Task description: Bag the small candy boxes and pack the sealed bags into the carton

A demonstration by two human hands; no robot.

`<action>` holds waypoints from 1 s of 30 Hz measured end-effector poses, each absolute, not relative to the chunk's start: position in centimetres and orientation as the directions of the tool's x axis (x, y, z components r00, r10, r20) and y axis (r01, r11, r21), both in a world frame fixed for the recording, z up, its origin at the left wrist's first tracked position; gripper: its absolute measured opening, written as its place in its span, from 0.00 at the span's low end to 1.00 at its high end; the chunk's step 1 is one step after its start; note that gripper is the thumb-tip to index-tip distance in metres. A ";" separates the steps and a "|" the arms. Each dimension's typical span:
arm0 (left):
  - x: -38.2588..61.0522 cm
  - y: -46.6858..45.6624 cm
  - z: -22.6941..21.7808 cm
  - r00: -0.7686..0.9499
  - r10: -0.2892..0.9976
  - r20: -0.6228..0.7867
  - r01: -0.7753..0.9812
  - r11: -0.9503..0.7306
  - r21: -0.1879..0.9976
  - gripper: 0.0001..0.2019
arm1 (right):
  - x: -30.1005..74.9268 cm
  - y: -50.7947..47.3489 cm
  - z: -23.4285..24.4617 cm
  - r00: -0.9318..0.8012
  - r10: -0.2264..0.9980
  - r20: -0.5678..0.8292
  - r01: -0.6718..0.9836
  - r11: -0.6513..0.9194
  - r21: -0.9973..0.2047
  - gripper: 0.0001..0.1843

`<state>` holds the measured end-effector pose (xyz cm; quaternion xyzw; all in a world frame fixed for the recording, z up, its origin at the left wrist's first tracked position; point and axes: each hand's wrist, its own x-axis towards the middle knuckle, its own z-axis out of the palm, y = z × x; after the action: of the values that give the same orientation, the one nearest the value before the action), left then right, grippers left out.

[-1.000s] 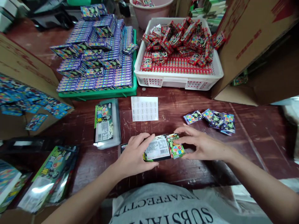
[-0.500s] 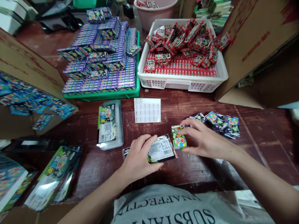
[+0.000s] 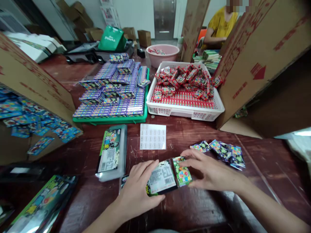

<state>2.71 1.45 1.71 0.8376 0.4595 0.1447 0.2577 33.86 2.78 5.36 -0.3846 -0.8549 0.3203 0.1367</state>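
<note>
My left hand [image 3: 138, 191] lies over a flat plastic packet [image 3: 162, 177], thumb along its lower edge and fingers across its top. The packet has a white printed label with a barcode, and its left part is hidden under the hand. My right hand [image 3: 206, 170] grips a small green candy box [image 3: 182, 171] between thumb and fingers. The box is right against the packet's right end; I cannot tell whether its edge is inside. Beyond the right hand lie several small purple-and-black packets [image 3: 224, 152]. A sheet of round stickers [image 3: 153, 136] lies ahead of both hands.
A stack of clear plastic bags [image 3: 111, 153] lies left of the stickers. Behind stand a green tray [image 3: 107, 121] of purple boxes and a white basket [image 3: 181, 113] of red boxes. Cardboard boxes flank both sides [image 3: 41, 81]. A person in yellow [image 3: 222, 24] sits beyond.
My view has tilted up, showing the far wall and a person. My right hand has brought the green box closer against the packet's end; my left hand keeps hold of the packet.
</note>
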 end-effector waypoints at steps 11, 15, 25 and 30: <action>4.1 0.9 2.0 0.410 0.912 -0.020 0.723 -0.311 0.617 0.51 | 32.0 2.3 4.7 -0.591 0.805 0.053 0.584 0.472 -0.660 0.46; 6.3 -0.3 1.0 0.190 0.979 -0.071 0.630 -0.066 0.774 0.57 | 30.5 1.8 2.4 -0.311 0.948 0.073 0.457 0.216 -0.863 0.32; 3.9 -0.1 -1.8 0.329 0.922 -0.205 0.168 0.157 0.973 0.21 | 26.9 1.5 -0.4 -0.356 0.934 -0.004 0.350 0.130 -0.928 0.11; 2.8 1.2 -1.5 0.348 0.902 -0.258 0.132 0.225 0.965 0.15 | 26.0 -0.6 -2.2 -0.118 0.992 -0.048 0.193 -0.025 -0.981 0.22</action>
<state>2.77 1.16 -1.49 0.5394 0.4792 0.3108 0.6187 25.96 -0.56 -2.15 -0.5233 -0.5661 0.4884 0.4089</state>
